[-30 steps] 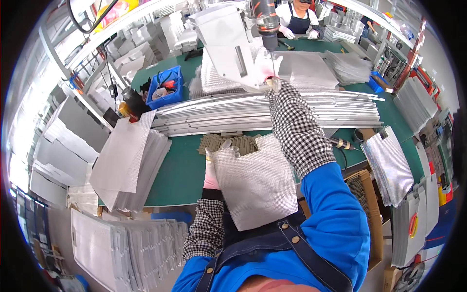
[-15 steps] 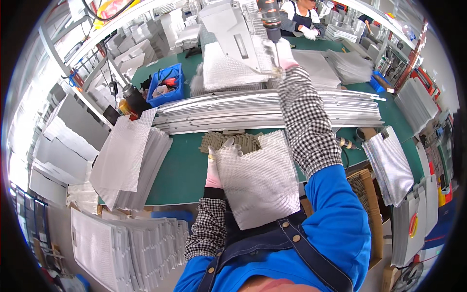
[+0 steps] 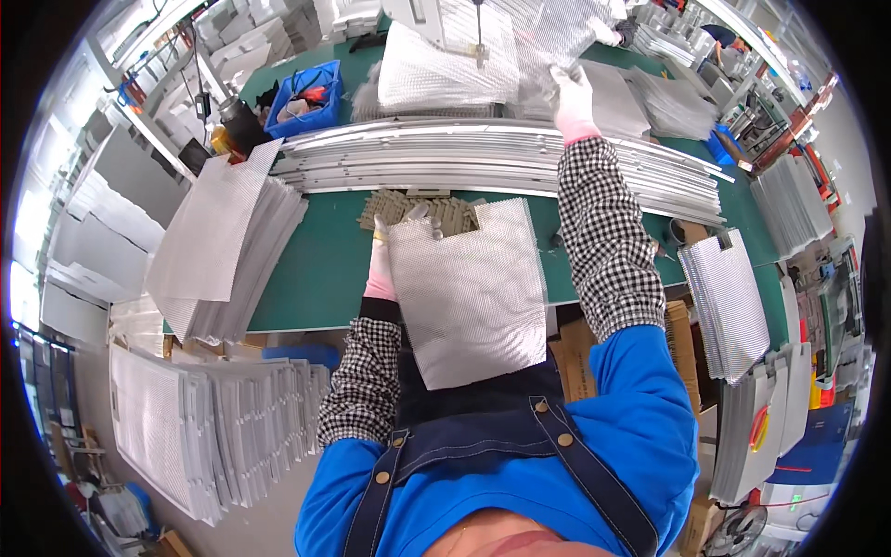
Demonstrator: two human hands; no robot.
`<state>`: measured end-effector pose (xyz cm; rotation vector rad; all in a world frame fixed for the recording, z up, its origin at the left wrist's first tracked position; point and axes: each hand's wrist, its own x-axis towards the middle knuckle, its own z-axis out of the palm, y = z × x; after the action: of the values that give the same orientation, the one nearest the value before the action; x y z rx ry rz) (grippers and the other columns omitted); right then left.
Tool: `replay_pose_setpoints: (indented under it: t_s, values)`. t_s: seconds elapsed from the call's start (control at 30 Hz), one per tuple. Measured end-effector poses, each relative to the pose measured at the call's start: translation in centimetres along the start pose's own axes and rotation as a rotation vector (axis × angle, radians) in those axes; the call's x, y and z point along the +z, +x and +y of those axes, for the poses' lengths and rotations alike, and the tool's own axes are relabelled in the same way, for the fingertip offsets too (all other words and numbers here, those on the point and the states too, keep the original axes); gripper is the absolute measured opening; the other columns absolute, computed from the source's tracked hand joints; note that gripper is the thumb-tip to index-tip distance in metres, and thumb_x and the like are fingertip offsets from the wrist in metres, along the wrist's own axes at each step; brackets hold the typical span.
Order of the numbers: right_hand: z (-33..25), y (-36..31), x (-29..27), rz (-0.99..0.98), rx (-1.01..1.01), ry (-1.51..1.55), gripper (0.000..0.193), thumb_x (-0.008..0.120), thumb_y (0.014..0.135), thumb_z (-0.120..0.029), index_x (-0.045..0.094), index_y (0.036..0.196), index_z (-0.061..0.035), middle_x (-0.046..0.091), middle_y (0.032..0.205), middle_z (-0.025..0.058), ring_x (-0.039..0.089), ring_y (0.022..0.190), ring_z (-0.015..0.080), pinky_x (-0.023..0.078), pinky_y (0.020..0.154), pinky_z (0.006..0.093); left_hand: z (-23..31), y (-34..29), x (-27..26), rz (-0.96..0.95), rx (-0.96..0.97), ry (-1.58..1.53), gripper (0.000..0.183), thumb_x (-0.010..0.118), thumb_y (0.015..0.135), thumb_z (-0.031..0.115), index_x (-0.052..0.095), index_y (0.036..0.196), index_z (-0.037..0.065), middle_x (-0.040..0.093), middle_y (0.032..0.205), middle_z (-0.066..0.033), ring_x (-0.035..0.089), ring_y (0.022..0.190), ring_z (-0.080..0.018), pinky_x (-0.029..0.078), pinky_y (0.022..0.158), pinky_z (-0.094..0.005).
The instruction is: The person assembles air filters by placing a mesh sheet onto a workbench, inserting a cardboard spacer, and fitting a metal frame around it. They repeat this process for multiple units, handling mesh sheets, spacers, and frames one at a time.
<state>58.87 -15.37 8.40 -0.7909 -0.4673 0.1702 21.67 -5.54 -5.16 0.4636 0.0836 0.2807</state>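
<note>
My left hand [image 3: 381, 255], in a white and pink glove, is closed on the left edge of a silver mesh sheet [image 3: 473, 302] with a notch in its top edge. The sheet tilts down toward my lap. Behind its top edge sit several tan ribbed pieces [image 3: 455, 215]. My right arm stretches far across the table. The gloved right hand [image 3: 573, 97] has its fingers curled at the edge of another mesh sheet [image 3: 543, 42]. A co-worker's white-gloved hand [image 3: 605, 33] is at that sheet's far right side.
Long metal strips [image 3: 418, 153] lie across the green table [image 3: 316, 251]. Mesh stacks stand at the left [image 3: 218, 237] and right [image 3: 729, 302]. A blue bin [image 3: 311, 107] is at the far left. A vertical driver shaft [image 3: 480, 32] hangs over a pile of mesh sheets [image 3: 445, 79].
The view has shifted, so the table sits higher. My right hand has moved from beside the hanging driver to the edge of the far mesh sheet. My left hand keeps its sheet.
</note>
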Motion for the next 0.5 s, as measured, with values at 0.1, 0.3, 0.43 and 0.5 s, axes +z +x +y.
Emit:
replay_pose_setpoints:
  t_s: [0.1, 0.3, 0.43, 0.5]
  values:
    - [-0.8, 2.6, 3.2, -0.156, -0.097, -0.156, 0.028, 0.065, 0.095, -0.005, 0.061, 0.122, -0.0060, 0.067, 0.105, 0.0045, 0.065, 0.089, 0.0151, 0.058, 0.073, 0.0325, 0.3, 0.5, -1.8, -0.031, 0.013, -0.019, 0.087, 0.053, 0.089, 0.072, 0.042, 0.142, 0.003, 0.059, 0.112, -0.0183, 0.058, 0.102, -0.0302, 0.053, 0.089, -0.0455]
    - [-1.7, 8.3, 3.4, -0.201, -0.168, -0.508, 0.021, 0.064, 0.094, -0.006, 0.066, 0.114, -0.0089, 0.068, 0.100, 0.0005, 0.064, 0.083, 0.0119, 0.055, 0.071, 0.0291, -0.5, 1.5, -1.3, -0.093, -0.016, 0.084, 0.092, 0.053, 0.085, 0.076, 0.046, 0.140, 0.003, 0.061, 0.113, -0.0171, 0.057, 0.104, -0.0296, 0.050, 0.094, -0.0437]
    - [-1.8, 3.9, 6.4, -0.169, 0.030, -0.390, 0.021, 0.062, 0.093, -0.003, 0.067, 0.113, -0.0105, 0.069, 0.099, 0.0000, 0.064, 0.081, 0.0119, 0.053, 0.069, 0.0288, 0.0, 0.8, -2.0, -0.067, -0.022, 0.001, 0.092, 0.056, 0.085, 0.074, 0.044, 0.140, 0.002, 0.060, 0.111, -0.0169, 0.057, 0.102, -0.0302, 0.051, 0.092, -0.0459]
    - [-1.9, 1.8, 5.0, -0.128, 0.124, -0.193, 0.019, 0.063, 0.092, -0.003, 0.067, 0.110, -0.0083, 0.069, 0.099, 0.0033, 0.065, 0.087, 0.0159, 0.055, 0.074, 0.0323, 0.0, 0.9, -1.8, -0.041, -0.028, 0.012, 0.092, 0.056, 0.085, 0.075, 0.044, 0.140, 0.002, 0.060, 0.111, -0.0163, 0.058, 0.102, -0.0292, 0.051, 0.092, -0.0452]
